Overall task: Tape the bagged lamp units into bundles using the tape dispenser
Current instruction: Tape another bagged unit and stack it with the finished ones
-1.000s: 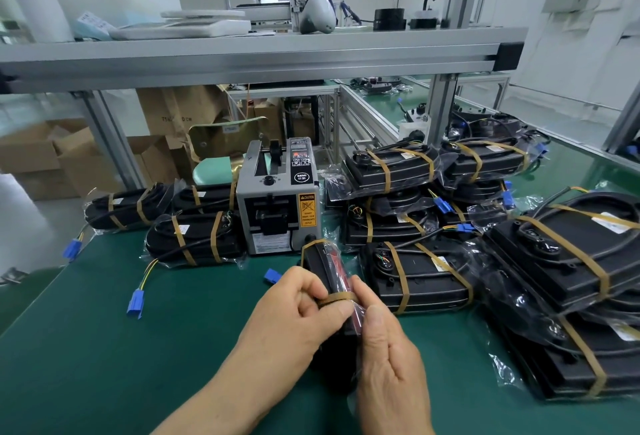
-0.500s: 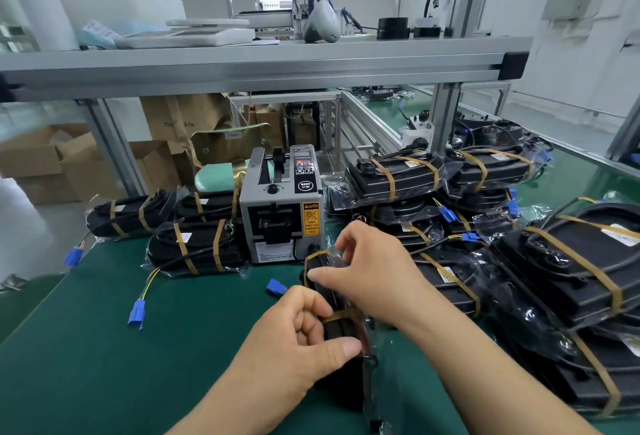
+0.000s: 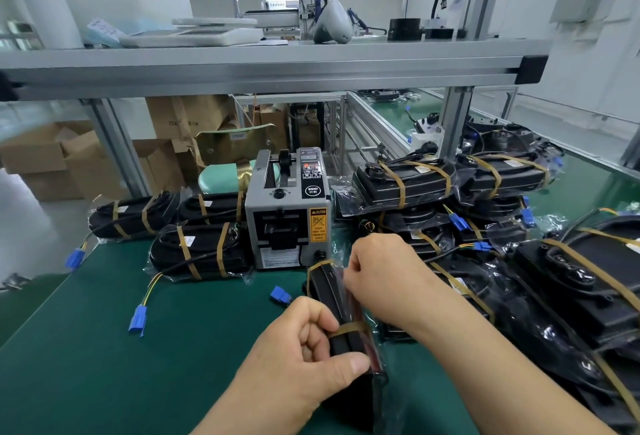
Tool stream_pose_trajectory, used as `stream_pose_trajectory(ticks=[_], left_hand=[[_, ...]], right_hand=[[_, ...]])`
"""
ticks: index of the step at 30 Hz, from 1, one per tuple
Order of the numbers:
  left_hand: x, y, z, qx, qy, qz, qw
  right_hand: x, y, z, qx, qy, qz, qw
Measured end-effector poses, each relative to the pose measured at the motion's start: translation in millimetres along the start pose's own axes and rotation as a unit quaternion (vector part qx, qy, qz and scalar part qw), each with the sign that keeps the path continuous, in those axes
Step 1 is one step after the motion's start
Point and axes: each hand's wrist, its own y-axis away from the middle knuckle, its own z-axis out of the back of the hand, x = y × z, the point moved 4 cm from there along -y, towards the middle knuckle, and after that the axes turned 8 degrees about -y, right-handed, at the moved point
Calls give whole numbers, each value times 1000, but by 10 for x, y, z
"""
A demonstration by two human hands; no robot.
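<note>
A black bagged lamp unit (image 3: 334, 299) stands on edge on the green mat in front of me, with two brown tape bands round it. My left hand (image 3: 304, 355) grips its near end, thumb along the side by the nearer band. My right hand (image 3: 377, 271) holds the far part of the unit from the right, fingers curled at the bag's top edge. The grey tape dispenser (image 3: 289, 216) stands just behind the unit. I cannot see any loose tape strip at its mouth.
Taped bundles (image 3: 204, 251) lie left of the dispenser, with blue connectors (image 3: 138, 318) on wires trailing onto the mat. More taped units (image 3: 405, 185) are stacked right and behind, larger ones (image 3: 588, 282) at far right. An aluminium shelf (image 3: 263, 70) crosses overhead.
My right hand has left the nearer tape band and moved forward to the far part of the unit. The left hand keeps its grip on the near end.
</note>
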Motion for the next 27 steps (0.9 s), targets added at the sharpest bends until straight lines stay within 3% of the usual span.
stream_pose_trajectory(ticks=[7,14,23,27], left_hand=[[-22,-11,-6,7,-2,3,1000],[-32,-27,-19,5,-29,-1,1000],[-49,-49,-45,22,-39,1,999],[-48,-31,-32,30,-49,5,998]], right_hand=[[4,88,75,-40,-65,22,997],[149,11,140,23,54,47,997],[290,4,143,16,157,83,984],[111,0,136,24,72,50,996]])
